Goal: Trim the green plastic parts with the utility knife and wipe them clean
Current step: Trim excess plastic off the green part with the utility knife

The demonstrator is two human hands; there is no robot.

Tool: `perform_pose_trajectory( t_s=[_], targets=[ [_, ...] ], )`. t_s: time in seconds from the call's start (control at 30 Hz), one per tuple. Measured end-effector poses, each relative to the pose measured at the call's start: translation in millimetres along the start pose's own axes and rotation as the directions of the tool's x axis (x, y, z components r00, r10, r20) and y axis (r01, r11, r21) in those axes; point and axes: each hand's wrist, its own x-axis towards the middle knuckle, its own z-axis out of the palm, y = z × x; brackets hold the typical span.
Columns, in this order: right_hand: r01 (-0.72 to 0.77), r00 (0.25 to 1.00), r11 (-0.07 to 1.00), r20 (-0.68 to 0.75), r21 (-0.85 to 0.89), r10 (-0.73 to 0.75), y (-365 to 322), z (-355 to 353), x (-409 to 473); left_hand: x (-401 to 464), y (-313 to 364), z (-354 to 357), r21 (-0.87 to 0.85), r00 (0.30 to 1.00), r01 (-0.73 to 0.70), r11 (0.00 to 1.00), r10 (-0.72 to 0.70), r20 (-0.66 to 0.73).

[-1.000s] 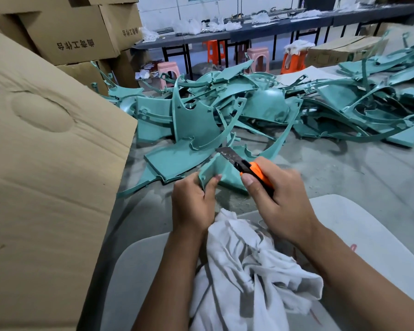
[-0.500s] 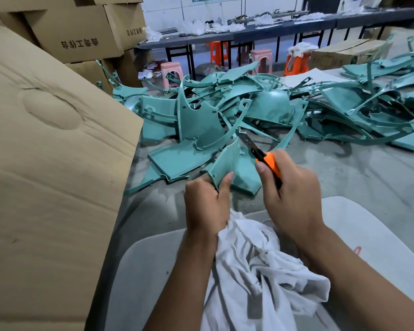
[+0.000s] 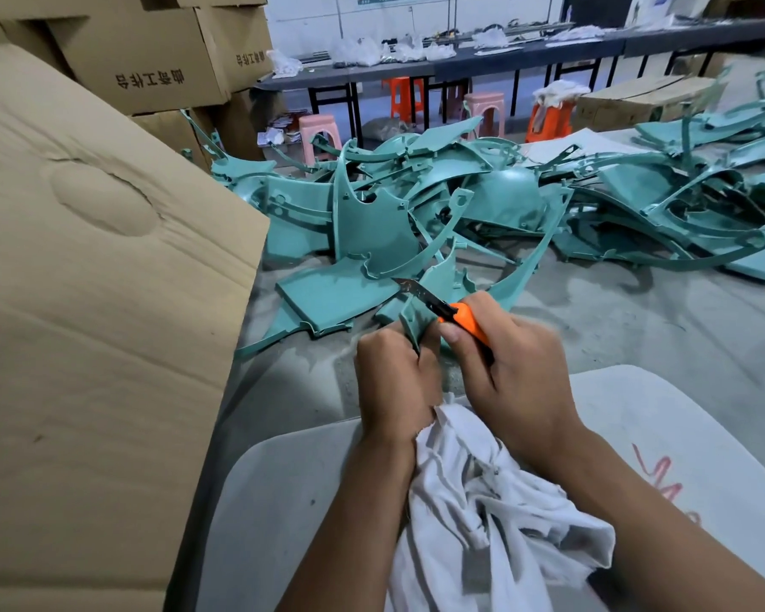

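Left hand [image 3: 396, 382] grips the green part [image 3: 416, 322]. Right hand [image 3: 511, 368] grips the knife [image 3: 453, 313] (orange handle), blade against the part's edge. White rag [image 3: 495, 514] lies beneath.

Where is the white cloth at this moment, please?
In the head view, the white cloth lies low in the middle, over a pale grey surface, between the person's forearms, just below the left hand and the right hand.

Two hands were at work, the left hand [image 3: 396, 382] and the right hand [image 3: 511, 373], with one utility knife [image 3: 449, 313] and one white rag [image 3: 495, 501]. Green parts [image 3: 380, 231] lay heaped, too tangled to count. Five stools [image 3: 316, 134] stood far off.
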Motion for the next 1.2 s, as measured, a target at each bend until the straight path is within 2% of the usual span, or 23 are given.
perform_pose_trajectory(
  t_s=[0.17, 0.37, 0.47, 0.63, 0.7, 0.8, 0.87, 0.97, 1.03, 1.2],
  targets=[
    [0.067, 0.993, 0.994, 0.092, 0.091, -0.075, -1, -2, -1, 1, -3, -4, 0.006, 1.000, -0.008, 1.000, 0.008, 0.008],
    [0.091, 0.989, 0.992, 0.113, 0.086, -0.100, 1, -4, 1, 0, -6, -4, -0.018, 0.999, 0.012, 1.000, -0.011, 0.035],
    [0.074, 0.995, 0.996, 0.066, 0.050, -0.078, 4, -3, 1, -1, -6, -2, -0.036, 1.000, -0.002, 0.999, 0.003, 0.011],
    [-0.131, 0.988, 0.991, -0.089, -0.022, 0.128, 26, -7, 9, -8, -3, 1, -0.029, 0.997, -0.076, 0.997, 0.076, 0.009],
    [-0.140, 0.983, 0.990, -0.123, 0.009, 0.140, 30, -11, 10, -7, -3, 1, -0.058, 0.997, -0.070, 0.996, 0.071, 0.011],
    [0.014, 0.998, 0.991, -0.061, 0.135, -0.006, 23, -12, 6, -5, -4, 2, -0.043, 0.999, -0.043, 0.998, 0.043, 0.019],
    [0.062, 0.998, 0.983, 0.018, 0.175, -0.066, 17, -9, 5, -5, -4, 1, -0.025, 0.997, -0.068, 0.997, 0.068, 0.020],
    [-0.010, 0.999, 0.985, 0.045, 0.171, 0.002, 20, -8, 7, -3, -8, -1, -0.066, 0.994, -0.104, 0.992, 0.105, 0.011],
    [-0.059, 0.997, 0.987, 0.053, 0.149, 0.052, 25, -11, 7, -1, -11, -2, -0.029, 0.990, -0.140, 0.990, 0.140, -0.010],
    [-0.003, 0.999, 0.981, 0.046, 0.196, -0.006, 24, -13, 5, 4, -15, -4, 0.062, 0.963, -0.259, 0.964, 0.263, -0.054]
  ],
)
